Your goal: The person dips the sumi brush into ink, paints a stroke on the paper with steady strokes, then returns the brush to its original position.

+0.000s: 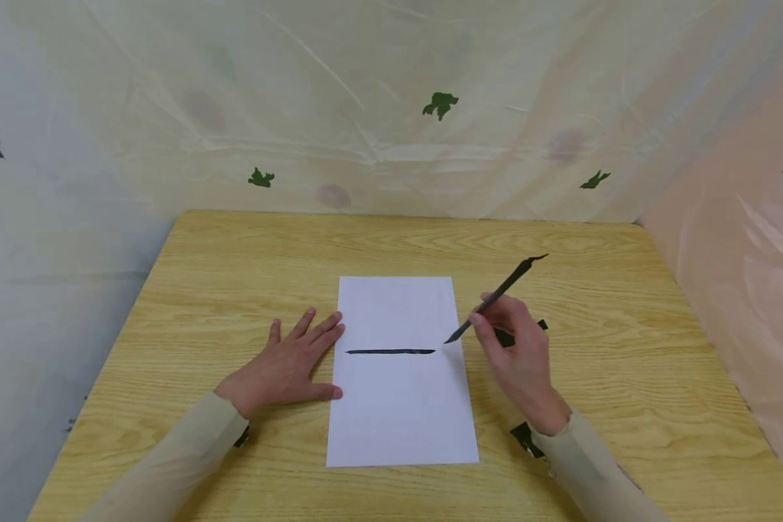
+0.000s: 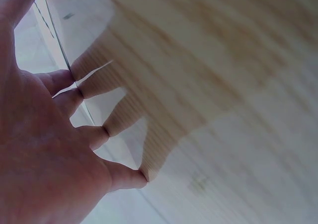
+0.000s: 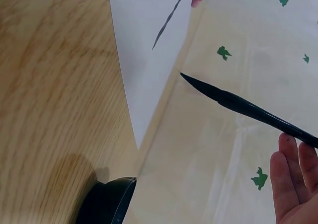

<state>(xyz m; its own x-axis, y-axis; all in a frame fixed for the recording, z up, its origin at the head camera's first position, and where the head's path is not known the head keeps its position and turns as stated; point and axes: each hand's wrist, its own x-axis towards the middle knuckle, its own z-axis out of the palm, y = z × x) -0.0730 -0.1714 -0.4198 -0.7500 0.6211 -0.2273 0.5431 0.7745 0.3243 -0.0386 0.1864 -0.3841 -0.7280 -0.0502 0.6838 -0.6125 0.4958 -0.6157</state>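
Note:
A white sheet of paper [image 1: 398, 420] lies upright on the wooden table, crossed by one black horizontal stroke [image 1: 391, 351]. My left hand [image 1: 287, 366] rests with fingers spread, its thumb and some fingertips touching the paper's left edge; the left wrist view shows the palm raised over the table. In my right hand [image 1: 518, 351] a black ink brush [image 1: 499, 293] is held slantwise between thumb and fingers. Its dark tip [image 3: 196, 84] is above the paper, just right of the stroke's end, and appears off the sheet in the right wrist view.
A black bowl-like container [image 3: 107, 201] stands on the table to the right of the paper, mostly hidden behind my right hand in the head view. Pale hanging sheeting [image 1: 365, 145] with green bird-like shapes surrounds the wooden table [image 1: 235, 261] at the back and sides.

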